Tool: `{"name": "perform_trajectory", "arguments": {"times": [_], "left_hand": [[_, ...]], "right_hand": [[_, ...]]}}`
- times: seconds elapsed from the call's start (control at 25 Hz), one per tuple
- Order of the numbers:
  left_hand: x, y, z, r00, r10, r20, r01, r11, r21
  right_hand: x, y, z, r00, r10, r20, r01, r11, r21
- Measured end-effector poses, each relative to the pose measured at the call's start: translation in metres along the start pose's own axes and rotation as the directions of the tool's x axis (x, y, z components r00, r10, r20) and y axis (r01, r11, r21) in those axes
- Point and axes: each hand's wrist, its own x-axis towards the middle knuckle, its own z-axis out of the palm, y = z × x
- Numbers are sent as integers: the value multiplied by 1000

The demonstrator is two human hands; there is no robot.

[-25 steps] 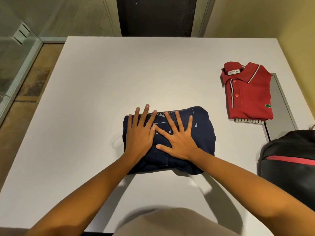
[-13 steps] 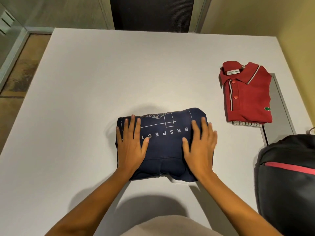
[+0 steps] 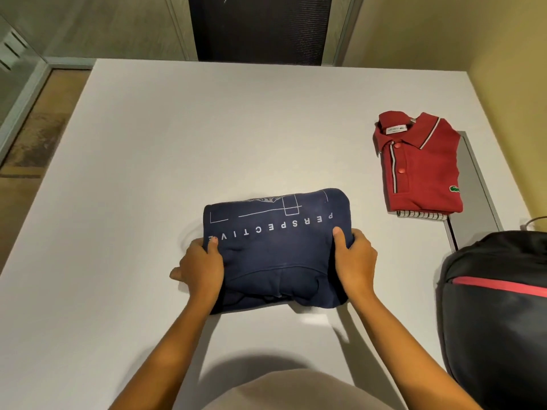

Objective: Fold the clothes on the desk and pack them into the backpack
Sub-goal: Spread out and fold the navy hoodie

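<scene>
On the white table (image 3: 148, 173), the left hand (image 3: 201, 267) grips the left edge of the folded navy sweatshirt (image 3: 275, 250), thumb on top, fingers tucked beneath. The right hand (image 3: 356, 261) clasps its right edge the same way. Further right a folded red polo (image 3: 423, 173) lies atop a striped garment (image 3: 420, 215); the dark backpack (image 3: 497, 321) sits at the near right corner.

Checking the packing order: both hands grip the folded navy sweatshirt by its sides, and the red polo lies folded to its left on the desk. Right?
Not quite. In the head view the red polo lies to the right of the navy sweatshirt. The left hand and right hand do grip its sides.
</scene>
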Motion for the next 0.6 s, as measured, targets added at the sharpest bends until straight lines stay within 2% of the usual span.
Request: {"name": "perform_trajectory", "arguments": {"times": [0.08, 0.12, 0.2, 0.28, 0.36, 0.44, 0.52, 0.56, 0.6], "left_hand": [[7, -5, -10, 995, -48, 92, 57, 993, -104], [7, -8, -11, 990, -60, 128, 77, 988, -130], [4, -17, -4, 983, -85, 163, 107, 986, -129], [0, -23, 8, 992, -48, 116, 59, 993, -97], [-7, -19, 12, 994, 109, -24, -109, 994, 28], [-14, -9, 12, 917, 386, -97, -367, 915, 168], [-22, 3, 16, 767, 642, 4, -621, 740, 257], [-24, 5, 22, 698, 712, 77, -699, 654, 290], [-25, 4, 29, 661, 738, 137, -735, 601, 314]], "right_hand": [[6, 4, -5, 999, 40, 29, -41, 999, 34], [9, 11, -6, 998, 57, 39, -56, 998, -8], [13, 29, -2, 1000, 11, 27, -5, 976, -216], [10, 42, 5, 993, -103, -50, 83, 947, -310], [6, 38, 12, 966, -214, -143, 162, 938, -307], [6, 24, 14, 913, -381, -146, 324, 894, -311], [8, 14, 17, 817, -577, 18, 530, 738, -419], [9, 12, 19, 752, -641, 152, 619, 608, -497], [9, 14, 21, 682, -672, 287, 691, 464, -555]]}}
